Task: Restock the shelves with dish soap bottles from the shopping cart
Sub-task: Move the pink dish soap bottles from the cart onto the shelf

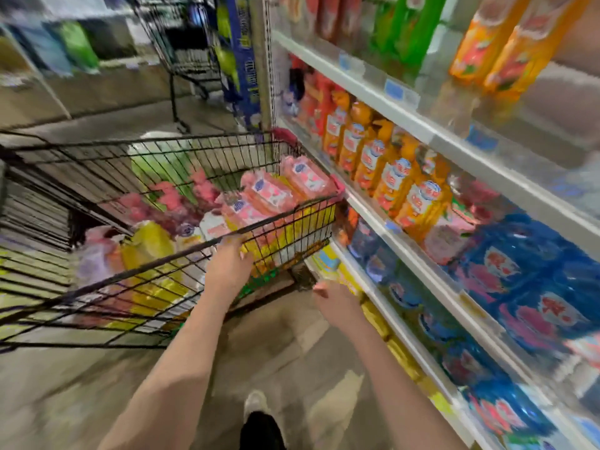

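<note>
A black wire shopping cart (292, 219) stands on the left against the shelving. It holds pink dish soap bottles (269, 193), yellow bottles (152, 251) and green ones, all lying down. My left hand (229, 264) reaches over the cart's near rim and its fingers touch the wire; whether they curl round it is blurred. My right hand (334, 298) hovers between the cart and the lower shelf with loosely curled fingers and holds nothing. Orange dish soap bottles (389, 177) stand in a row on the middle shelf (431, 251).
Blue refill packs (526, 287) fill the shelf below the orange bottles, with yellow packs lower down. Green and orange bottles stand on the top shelf (406, 102). A second black cart (185, 53) is parked farther down the aisle. My shoe (259, 417) is on the floor below.
</note>
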Motion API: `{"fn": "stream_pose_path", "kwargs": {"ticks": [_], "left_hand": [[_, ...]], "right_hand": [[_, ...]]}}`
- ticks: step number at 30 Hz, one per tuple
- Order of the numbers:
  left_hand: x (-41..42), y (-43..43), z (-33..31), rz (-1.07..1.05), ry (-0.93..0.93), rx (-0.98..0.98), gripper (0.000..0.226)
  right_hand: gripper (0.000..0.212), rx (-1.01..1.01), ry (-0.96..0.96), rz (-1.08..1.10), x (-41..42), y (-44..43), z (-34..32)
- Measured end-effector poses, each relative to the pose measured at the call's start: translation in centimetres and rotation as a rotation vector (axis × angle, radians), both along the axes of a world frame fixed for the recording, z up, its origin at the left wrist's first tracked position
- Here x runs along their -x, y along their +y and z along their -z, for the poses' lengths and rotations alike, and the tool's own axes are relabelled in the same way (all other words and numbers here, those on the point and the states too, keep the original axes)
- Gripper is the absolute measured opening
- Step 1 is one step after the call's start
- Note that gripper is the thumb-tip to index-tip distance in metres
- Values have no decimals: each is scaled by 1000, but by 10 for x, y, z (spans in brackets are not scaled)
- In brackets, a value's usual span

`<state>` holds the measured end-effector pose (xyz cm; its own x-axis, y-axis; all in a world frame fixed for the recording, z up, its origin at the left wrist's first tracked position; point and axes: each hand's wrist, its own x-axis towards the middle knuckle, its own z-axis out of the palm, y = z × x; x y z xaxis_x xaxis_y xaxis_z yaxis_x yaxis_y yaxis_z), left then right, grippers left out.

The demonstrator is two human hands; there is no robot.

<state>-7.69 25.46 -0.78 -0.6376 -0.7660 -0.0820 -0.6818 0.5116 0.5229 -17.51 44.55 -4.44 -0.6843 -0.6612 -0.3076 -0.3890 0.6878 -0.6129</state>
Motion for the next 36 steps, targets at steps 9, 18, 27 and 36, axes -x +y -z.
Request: {"fn": "stream_pose_path", "kwargs": {"ticks": [9, 18, 27, 36], "left_hand": [[46, -131, 32, 118, -101, -116, 57], [114, -229, 80, -77, -58, -473, 37], [147, -271, 141, -160, 77, -786, 34], [144, -285, 140, -183, 18, -974, 35]], "right_hand": [[30, 139, 118, -5, 70, -168, -16], [62, -112, 240, -138, 157, -292, 4], [82, -301, 13, -49, 203, -358, 34], [102, -301, -33, -23, 211, -371, 44]]}}
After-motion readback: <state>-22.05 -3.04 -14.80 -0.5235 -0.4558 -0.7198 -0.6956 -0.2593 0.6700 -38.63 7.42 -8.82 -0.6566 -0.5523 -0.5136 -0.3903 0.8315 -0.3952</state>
